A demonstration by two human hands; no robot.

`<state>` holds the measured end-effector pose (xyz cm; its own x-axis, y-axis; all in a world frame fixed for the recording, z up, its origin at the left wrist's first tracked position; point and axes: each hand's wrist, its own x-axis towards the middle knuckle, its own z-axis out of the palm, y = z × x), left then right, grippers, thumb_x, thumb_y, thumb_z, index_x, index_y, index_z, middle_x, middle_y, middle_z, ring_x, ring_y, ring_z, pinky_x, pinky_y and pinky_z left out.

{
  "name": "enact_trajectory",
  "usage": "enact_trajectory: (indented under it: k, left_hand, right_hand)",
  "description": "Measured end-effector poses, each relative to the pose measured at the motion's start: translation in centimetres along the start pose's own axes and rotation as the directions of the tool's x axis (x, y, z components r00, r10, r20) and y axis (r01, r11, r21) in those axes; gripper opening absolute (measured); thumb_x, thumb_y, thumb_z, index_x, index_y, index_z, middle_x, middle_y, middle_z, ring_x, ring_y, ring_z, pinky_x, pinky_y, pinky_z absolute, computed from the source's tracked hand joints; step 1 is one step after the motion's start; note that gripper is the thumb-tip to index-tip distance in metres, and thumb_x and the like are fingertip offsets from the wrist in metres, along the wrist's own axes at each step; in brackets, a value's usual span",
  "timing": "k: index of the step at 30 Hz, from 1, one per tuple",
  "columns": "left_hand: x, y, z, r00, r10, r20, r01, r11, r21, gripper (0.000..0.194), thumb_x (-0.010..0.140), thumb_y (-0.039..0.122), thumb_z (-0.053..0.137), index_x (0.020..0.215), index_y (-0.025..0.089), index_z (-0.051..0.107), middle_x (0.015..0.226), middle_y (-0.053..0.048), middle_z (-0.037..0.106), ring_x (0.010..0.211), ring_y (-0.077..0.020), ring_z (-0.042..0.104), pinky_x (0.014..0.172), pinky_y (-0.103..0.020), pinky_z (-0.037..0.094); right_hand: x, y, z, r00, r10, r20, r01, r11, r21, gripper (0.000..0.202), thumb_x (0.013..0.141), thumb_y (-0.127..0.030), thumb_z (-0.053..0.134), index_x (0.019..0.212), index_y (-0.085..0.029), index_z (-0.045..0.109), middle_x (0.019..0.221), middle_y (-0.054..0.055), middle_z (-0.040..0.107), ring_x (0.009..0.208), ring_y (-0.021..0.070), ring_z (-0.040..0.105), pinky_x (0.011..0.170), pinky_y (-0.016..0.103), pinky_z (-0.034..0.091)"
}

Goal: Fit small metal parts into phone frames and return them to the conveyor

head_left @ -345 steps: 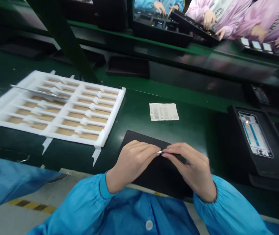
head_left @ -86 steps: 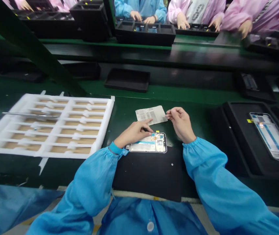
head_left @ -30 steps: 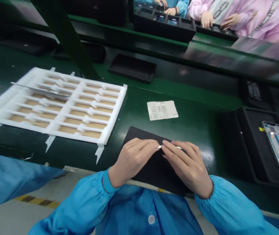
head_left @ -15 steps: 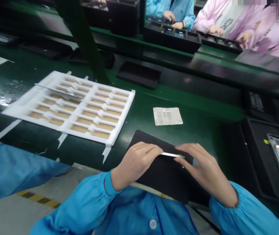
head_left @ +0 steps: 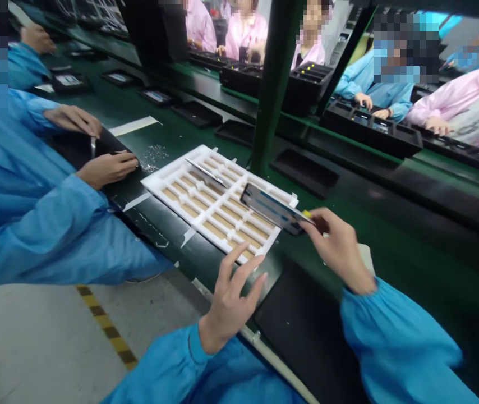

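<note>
held tilted in the right hand (head_left: 337, 246), pinched at the near end between thumb and fingers: a thin phone frame (head_left: 270, 205), apparently above the right half of a white divided tray (head_left: 167, 171) on the dark green surface (head_left: 167, 216). nothing grasped in the left hand (head_left: 230, 306), spread loosely near the tray's near corner. probably light and stiff, slippery along smooth edges, fragile inside; best gripped by the long rims.

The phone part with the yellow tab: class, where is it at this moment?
In the head view, just right of centre, the phone part is held tilted by the right hand, overlapping the right part of the white slotted tray.
</note>
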<state>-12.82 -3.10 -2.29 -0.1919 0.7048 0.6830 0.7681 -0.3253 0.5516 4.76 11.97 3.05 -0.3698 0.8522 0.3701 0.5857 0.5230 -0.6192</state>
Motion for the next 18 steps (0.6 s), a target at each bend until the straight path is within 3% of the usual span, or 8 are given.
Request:
enact_trajectory:
  k: [4, 8, 12, 18]
  left_hand:
    - [-3.5, -1.1, 0.7, 0.972, -0.115, 0.204, 0.110, 0.993, 0.035, 0.031, 0.094, 0.018, 0.056, 0.124, 0.023, 0.059, 0.141, -0.014, 0.049, 0.129, -0.0277, 0.054, 0.104, -0.042, 0.054]
    - [-5.5, -0.9, 1.2, 0.938, -0.187, 0.293, 0.180, 0.982, 0.050, 0.034, 0.094, 0.019, 0.053, 0.128, 0.025, 0.057, 0.142, -0.013, 0.049, 0.129, -0.0278, 0.054, 0.103, -0.042, 0.055]
    - [-5.8, -0.7, 1.3, 0.935, -0.207, 0.290, 0.196, 0.978, 0.065, 0.034, 0.094, 0.019, 0.053, 0.127, 0.026, 0.059, 0.142, -0.012, 0.051, 0.128, -0.0278, 0.056, 0.100, -0.041, 0.057]
    - [-5.7, -1.2, 1.2, 0.940, -0.218, 0.262, 0.207, 0.976, 0.066, 0.032, 0.095, 0.020, 0.051, 0.125, 0.025, 0.060, 0.143, -0.012, 0.050, 0.128, -0.0278, 0.056, 0.099, -0.038, 0.058]
  right_hand:
    - [9.1, -1.1, 8.0, 0.999, -0.026, -0.039, 0.028, 0.999, 0.046, 0.008, 0.086, -0.025, 0.053, 0.086, -0.018, 0.056, 0.083, 0.005, 0.062, 0.073, 0.0177, 0.056, 0.070, 0.030, 0.043]
    - [14.4, -2.2, 14.0, 0.998, -0.056, -0.003, 0.056, 0.998, 0.040, 0.009, 0.085, -0.018, 0.047, 0.090, -0.017, 0.055, 0.091, 0.009, 0.062, 0.082, 0.0202, 0.056, 0.076, 0.031, 0.040]
    - [16.9, -3.3, 16.9, 0.993, -0.100, 0.061, 0.098, 0.995, 0.029, 0.012, 0.086, -0.014, 0.047, 0.093, -0.017, 0.056, 0.098, 0.011, 0.062, 0.090, 0.0219, 0.054, 0.081, 0.033, 0.038]
    - [18.5, -3.7, 19.1, 0.987, -0.074, 0.141, 0.075, 0.997, -0.006, 0.011, 0.087, -0.011, 0.051, 0.094, -0.017, 0.058, 0.098, 0.007, 0.061, 0.093, 0.0214, 0.054, 0.085, 0.035, 0.039]
